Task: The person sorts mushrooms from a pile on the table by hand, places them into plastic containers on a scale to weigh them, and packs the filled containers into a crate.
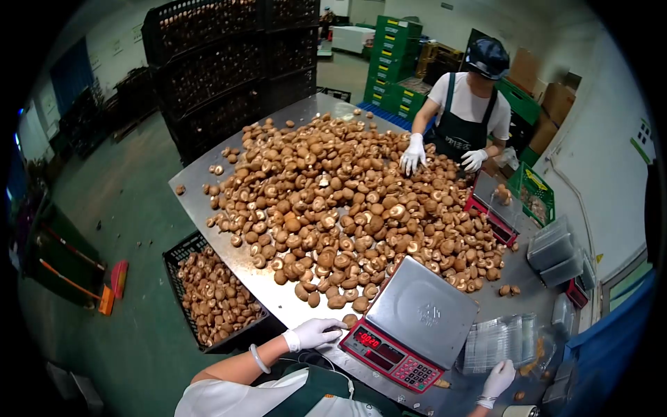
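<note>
Brown, round-capped mushrooms [375, 222] seem light, bruisable: cup caps; whether your white-gloved left hand [317, 333] or right hand [499, 379] pinches anything, I can't tell.

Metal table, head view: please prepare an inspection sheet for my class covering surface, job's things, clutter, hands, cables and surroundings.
Surface: metal table, largely covered by mushrooms.
Job's things: mushrooms heaped loose; red scale with lit display; clear trays beside it.
Clutter: stray mushrooms apart from the heap.
Hands: left hand, gloved, at the table's near edge; right hand, gloved, by the trays; grips unclear.
Cables: thin white cord at the apron, possibly a cable.
Surroundings: co-worker opposite, black crates, green crates.
</note>
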A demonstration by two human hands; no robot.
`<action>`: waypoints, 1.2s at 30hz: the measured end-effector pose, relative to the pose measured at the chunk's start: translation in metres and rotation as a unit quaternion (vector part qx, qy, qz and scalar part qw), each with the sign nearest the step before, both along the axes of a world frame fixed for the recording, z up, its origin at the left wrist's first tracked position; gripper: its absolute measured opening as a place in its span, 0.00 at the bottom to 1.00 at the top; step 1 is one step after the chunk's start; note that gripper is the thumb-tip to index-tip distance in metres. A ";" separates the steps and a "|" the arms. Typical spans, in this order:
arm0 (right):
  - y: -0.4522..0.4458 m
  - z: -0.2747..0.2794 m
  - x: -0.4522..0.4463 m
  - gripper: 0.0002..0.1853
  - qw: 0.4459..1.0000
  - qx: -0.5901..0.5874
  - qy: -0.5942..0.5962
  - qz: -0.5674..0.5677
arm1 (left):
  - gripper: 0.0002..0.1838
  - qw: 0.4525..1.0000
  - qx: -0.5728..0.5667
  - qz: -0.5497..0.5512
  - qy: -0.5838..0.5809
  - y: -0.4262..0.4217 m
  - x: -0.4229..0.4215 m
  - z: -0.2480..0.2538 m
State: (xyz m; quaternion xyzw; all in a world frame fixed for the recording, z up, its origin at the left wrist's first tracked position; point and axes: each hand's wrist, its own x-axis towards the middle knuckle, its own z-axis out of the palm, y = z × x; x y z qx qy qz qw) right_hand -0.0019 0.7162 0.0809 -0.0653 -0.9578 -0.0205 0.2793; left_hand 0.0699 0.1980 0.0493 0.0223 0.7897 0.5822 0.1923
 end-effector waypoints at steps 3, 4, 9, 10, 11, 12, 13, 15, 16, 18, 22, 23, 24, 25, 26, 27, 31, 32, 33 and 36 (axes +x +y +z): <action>0.018 0.027 -0.011 0.11 0.874 -0.478 0.083 0.009 | 0.18 1.000 -0.021 -0.010 0.006 -0.005 0.002 0.005; 0.031 0.033 -0.014 0.13 0.813 -0.557 0.166 0.027 | 0.19 1.000 -0.024 -0.013 0.015 -0.008 0.005 0.003; -0.063 0.114 0.008 0.13 0.886 -0.395 0.228 0.088 | 0.19 0.999 -0.017 0.014 -0.036 -0.034 0.013 -0.012; -0.082 0.112 0.012 0.13 0.909 -0.346 0.190 0.135 | 0.20 0.998 0.004 0.020 -0.054 -0.039 0.013 -0.016; -0.105 0.111 0.015 0.11 0.941 -0.295 0.102 0.128 | 0.19 0.998 0.021 0.019 -0.057 -0.045 0.012 -0.022; -0.123 0.094 0.010 0.09 0.960 -0.177 0.104 0.189 | 0.19 0.997 0.039 0.018 -0.059 -0.051 0.011 -0.027; -0.143 0.083 0.013 0.07 0.971 -0.151 0.017 0.187 | 0.19 0.997 0.044 0.016 -0.061 -0.057 0.011 -0.026; -0.168 0.046 0.018 0.02 0.970 -0.077 -0.080 0.215 | 0.18 0.999 -0.036 0.014 0.024 -0.077 0.009 -0.018; -0.179 0.039 0.023 0.03 0.957 -0.072 -0.111 0.259 | 0.17 0.999 -0.026 0.036 0.008 -0.090 0.009 -0.010; -0.192 0.038 0.032 0.04 0.943 -0.109 -0.161 0.272 | 0.15 0.993 -0.001 0.116 -0.011 -0.122 0.014 -0.018; -0.247 0.072 0.030 0.09 0.967 -0.121 -0.076 0.210 | 0.10 0.917 -0.134 0.370 0.067 -0.183 0.016 -0.029; -0.260 0.077 0.026 0.11 0.963 -0.152 -0.079 0.207 | 0.09 0.898 -0.099 0.429 0.020 -0.195 0.011 -0.034; -0.275 0.080 0.020 0.13 0.959 -0.183 -0.081 0.203 | 0.13 0.884 -0.159 0.438 0.038 -0.206 0.007 -0.047; -0.296 0.081 0.011 0.09 0.955 -0.169 -0.080 0.231 | 0.16 0.874 -0.223 0.424 0.079 -0.211 0.001 -0.050; -0.319 0.078 0.002 0.09 0.949 -0.171 -0.081 0.253 | 0.19 0.859 -0.286 0.407 0.119 -0.214 -0.007 -0.053; -0.353 0.080 -0.005 0.07 0.940 -0.179 -0.078 0.280 | 0.26 0.860 -0.314 0.375 0.147 -0.215 -0.014 -0.051; -0.483 0.060 -0.027 0.07 0.861 -0.249 -0.169 0.410 | 0.23 0.882 -0.360 0.277 0.128 -0.221 -0.031 -0.058; -0.513 0.046 -0.031 0.06 0.833 -0.261 -0.194 0.447 | 0.23 0.882 -0.358 0.277 0.129 -0.227 -0.028 -0.058; -0.541 0.031 -0.036 0.08 0.808 -0.248 -0.228 0.484 | 0.22 0.899 -0.299 0.285 0.141 -0.232 -0.021 -0.061; -0.611 -0.021 -0.046 0.18 0.761 -0.165 -0.279 0.561 | 0.21 0.932 -0.146 0.317 0.096 -0.252 0.008 -0.054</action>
